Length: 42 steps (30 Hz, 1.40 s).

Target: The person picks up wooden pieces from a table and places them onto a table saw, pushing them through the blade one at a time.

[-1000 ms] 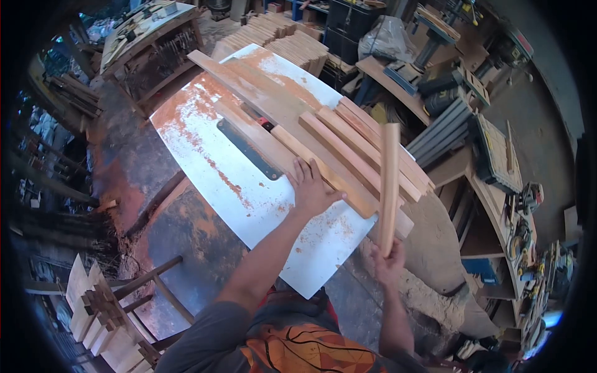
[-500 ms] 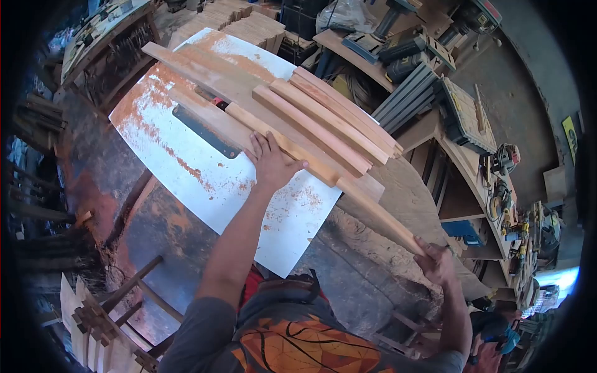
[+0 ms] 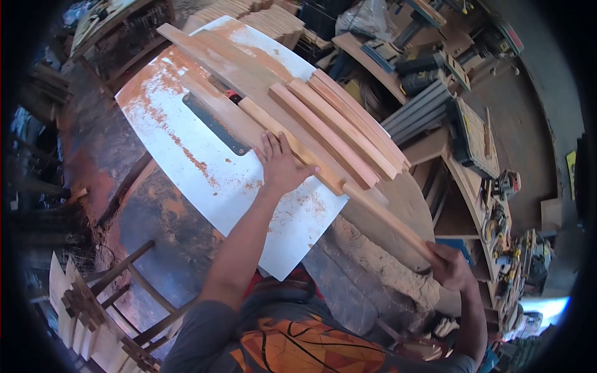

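Note:
My left hand [image 3: 285, 168] lies flat with fingers spread and thumb out, on the near edge of a wooden strip [image 3: 323, 174] on the work surface. My right hand [image 3: 451, 265] is closed around the lower right end of a narrower wooden stick [image 3: 392, 217], whose other end meets or overlaps the strip. A small red and black part [image 3: 233, 96] sits by the strip's far end. Left of it, a dark metal plate [image 3: 214, 124] is set along a wooden board [image 3: 217, 105]. My right fingertips are partly hidden.
A white sheet [image 3: 205, 180] strewn with sawdust covers much of the surface. Several cut wooden strips [image 3: 339, 130] lie side by side beyond my hands. At right stands a shelf unit [image 3: 460, 205] with a tool case [image 3: 472, 137]. A wooden frame [image 3: 140, 280] is at lower left.
The whole view has turned slightly. My left hand stays on the strip and my right hand keeps its hold on the stick, its wrist a little more bent.

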{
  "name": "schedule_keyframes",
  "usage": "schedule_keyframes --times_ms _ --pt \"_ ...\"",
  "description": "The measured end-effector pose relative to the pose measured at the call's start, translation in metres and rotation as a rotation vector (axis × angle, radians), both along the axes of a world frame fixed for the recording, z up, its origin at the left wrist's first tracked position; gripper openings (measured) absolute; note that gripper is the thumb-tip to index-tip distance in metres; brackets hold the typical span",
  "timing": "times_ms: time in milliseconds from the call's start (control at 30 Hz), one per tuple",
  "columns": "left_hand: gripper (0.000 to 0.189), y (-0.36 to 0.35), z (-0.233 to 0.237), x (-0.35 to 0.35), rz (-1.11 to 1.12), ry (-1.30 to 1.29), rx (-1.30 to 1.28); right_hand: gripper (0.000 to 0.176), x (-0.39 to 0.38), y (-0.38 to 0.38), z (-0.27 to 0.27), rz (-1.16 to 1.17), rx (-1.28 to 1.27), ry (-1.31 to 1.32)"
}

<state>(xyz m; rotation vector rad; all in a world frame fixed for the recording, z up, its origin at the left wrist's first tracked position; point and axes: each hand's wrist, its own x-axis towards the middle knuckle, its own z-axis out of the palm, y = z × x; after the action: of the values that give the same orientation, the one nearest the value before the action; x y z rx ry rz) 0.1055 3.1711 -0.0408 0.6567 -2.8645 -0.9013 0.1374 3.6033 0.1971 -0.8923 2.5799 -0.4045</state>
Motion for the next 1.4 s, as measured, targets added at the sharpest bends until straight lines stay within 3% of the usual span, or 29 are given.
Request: schedule_keyframes --times_ms 100,200,367,467,500,600,733,833,1400 --pt "0.137 0.004 0.008 -0.003 0.044 -0.039 -0.001 0.054 -0.003 -0.001 0.021 -0.249 0.01 -0.305" --pt "0.139 0.009 0.005 -0.007 0.093 -0.067 0.01 0.059 -0.008 0.022 0.006 -0.31 -0.116 -0.365" --pt "0.143 0.002 0.019 -0.015 0.094 -0.166 -0.011 0.039 -0.012 0.017 -0.003 -0.046 -0.151 -0.083" --pt "0.145 -0.006 0.013 -0.018 0.123 -0.201 0.002 0.037 -0.021 0.008 -0.008 -0.078 -0.165 -0.138" --pt "0.147 -0.01 0.014 -0.02 0.108 -0.195 0.001 0.036 -0.026 0.005 -0.006 0.044 -0.214 -0.051" --pt "0.149 -0.017 0.01 -0.022 0.098 -0.185 -0.004 0.036 -0.032 -0.004 0.003 0.09 -0.196 -0.025" --pt "0.15 -0.016 0.01 -0.022 0.099 -0.193 -0.029 0.036 -0.036 -0.007 0.005 0.045 -0.169 -0.119" --pt "0.15 -0.018 0.01 -0.024 0.092 -0.214 -0.026 0.037 -0.038 -0.004 -0.003 0.152 -0.22 -0.022" --pt "0.145 -0.034 0.017 -0.026 0.076 -0.27 -0.054 0.038 -0.04 -0.03 0.008 0.086 -0.201 -0.108"
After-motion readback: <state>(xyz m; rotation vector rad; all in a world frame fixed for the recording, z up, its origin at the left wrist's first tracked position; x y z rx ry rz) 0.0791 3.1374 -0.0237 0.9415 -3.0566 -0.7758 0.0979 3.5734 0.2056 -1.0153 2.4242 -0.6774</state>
